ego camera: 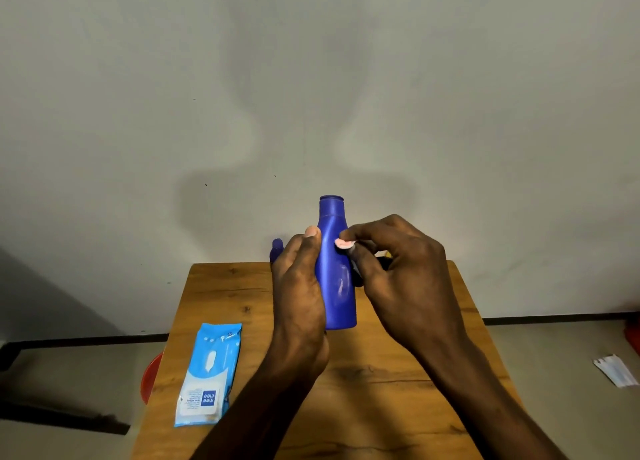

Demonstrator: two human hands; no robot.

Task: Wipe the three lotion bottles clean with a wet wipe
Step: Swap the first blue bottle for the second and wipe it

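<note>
I hold a blue lotion bottle [337,286] upright above the wooden table [381,390], cap end up. My left hand [301,286] wraps its left side, thumb on the front. My right hand [401,276] pinches the bottle's right side near the shoulder, thumb tip on the front and fingers curled behind. No wipe shows in either hand. A second blue bottle [277,248] peeks out behind my left hand at the table's far edge. A dark bottle-like shape [381,261] lies behind my right fingers, mostly hidden. The blue wet wipe pack [207,373] lies flat at the table's left.
The table stands against a plain grey wall. A red round object [149,378] sits on the floor under the table's left edge. Folded white paper [616,373] lies on the floor to the right, and something red [634,336] shows at the right border.
</note>
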